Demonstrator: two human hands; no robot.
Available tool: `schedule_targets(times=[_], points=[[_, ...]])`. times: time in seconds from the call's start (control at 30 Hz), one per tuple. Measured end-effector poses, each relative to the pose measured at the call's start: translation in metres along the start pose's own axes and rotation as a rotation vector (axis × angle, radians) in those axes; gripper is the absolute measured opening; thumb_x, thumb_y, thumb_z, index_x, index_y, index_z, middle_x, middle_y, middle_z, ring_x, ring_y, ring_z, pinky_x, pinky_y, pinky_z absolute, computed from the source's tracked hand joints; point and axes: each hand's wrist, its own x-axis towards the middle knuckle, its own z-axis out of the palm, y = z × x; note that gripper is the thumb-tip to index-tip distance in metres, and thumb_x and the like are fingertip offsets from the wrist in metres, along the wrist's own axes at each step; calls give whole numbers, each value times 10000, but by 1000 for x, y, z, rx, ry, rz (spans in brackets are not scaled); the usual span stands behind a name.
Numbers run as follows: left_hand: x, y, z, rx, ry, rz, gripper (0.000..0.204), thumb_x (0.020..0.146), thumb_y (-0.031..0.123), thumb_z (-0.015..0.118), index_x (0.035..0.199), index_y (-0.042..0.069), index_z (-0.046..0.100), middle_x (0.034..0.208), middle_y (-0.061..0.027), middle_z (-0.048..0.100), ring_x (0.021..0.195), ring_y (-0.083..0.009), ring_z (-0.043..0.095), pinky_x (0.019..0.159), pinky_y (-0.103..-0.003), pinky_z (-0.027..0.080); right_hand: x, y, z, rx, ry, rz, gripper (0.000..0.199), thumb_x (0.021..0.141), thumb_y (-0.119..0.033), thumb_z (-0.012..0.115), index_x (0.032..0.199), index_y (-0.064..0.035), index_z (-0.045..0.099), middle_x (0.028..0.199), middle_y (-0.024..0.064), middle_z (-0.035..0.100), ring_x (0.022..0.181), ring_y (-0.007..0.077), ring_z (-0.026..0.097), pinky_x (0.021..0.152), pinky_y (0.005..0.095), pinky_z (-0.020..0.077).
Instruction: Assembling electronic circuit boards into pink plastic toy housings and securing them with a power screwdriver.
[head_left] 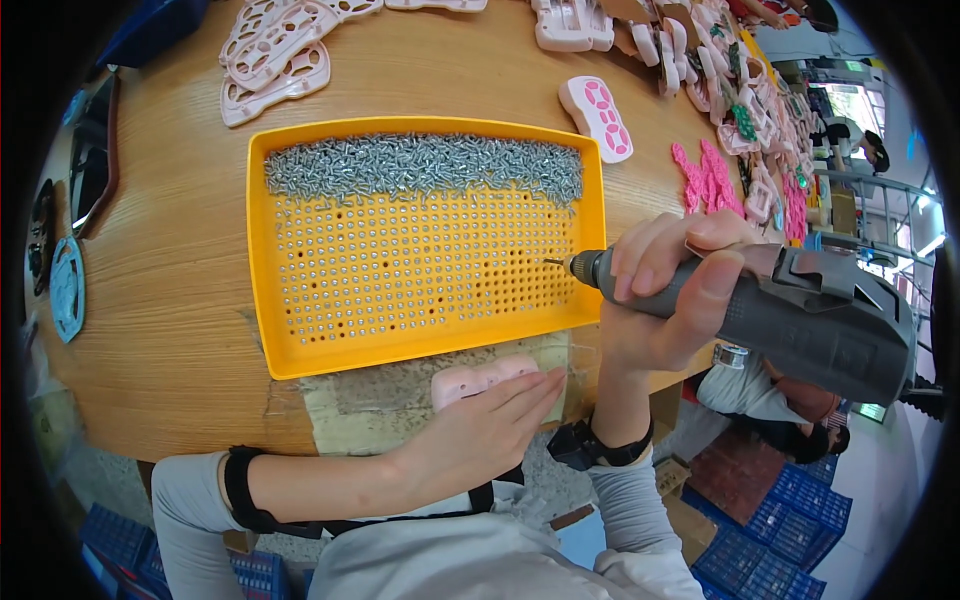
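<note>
pink piece [464, 383] partly hidden, blue bin [152, 28] cropped

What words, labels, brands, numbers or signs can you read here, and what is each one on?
None can be read clearly.
Grey power screwdriver in the right hand: any marking on its body is too blurred to read.
Yellow tray: no lettering that I can make out.
Pink piece by the left hand: no legible text on the part that shows.
Blue crates: too small to read any marking.

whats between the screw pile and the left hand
In the head view: the tray, many holes filled with screws, then a little mat and the pink piece.
</note>
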Motion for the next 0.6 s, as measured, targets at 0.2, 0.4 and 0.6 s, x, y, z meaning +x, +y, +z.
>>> schedule_targets(times=[0.2, 0.4, 0.6], points=[[0, -1, -2, -28, -10, -7, 520, 768, 98, 487, 1248, -100, 456, 1336, -157, 453, 1248, -219, 431, 1050, -328, 333, 1, -2, -3, -148, -124, -4, 279, 943, -299, 474, 978, -23, 459, 578, 26, 443, 434, 103, 414, 418, 225, 356], [-2, -1, 2, -115, 10, 2, 496, 779, 100, 496, 1231, -104, 474, 1339, -155, 452, 1250, -222, 431, 1053, -327, 331, 1, -1, -2, 102, 11, -36, 320, 959, -350, 422, 997, -36, 469, 593, 10, 450, 434, 86, 403, 419, 215, 344], [-3, -1, 9, -102, 75, 27, 441, 729, 155, 525, 1096, -74, 607, 1356, -184, 439, 1276, -262, 397, 1083, -321, 282, -9, -57, -15, 300, -87, -27, 398, 885, -422, 565, 963, -65, 407, 635, 23, 529, 469, 135, 513, 420, 267, 445]])
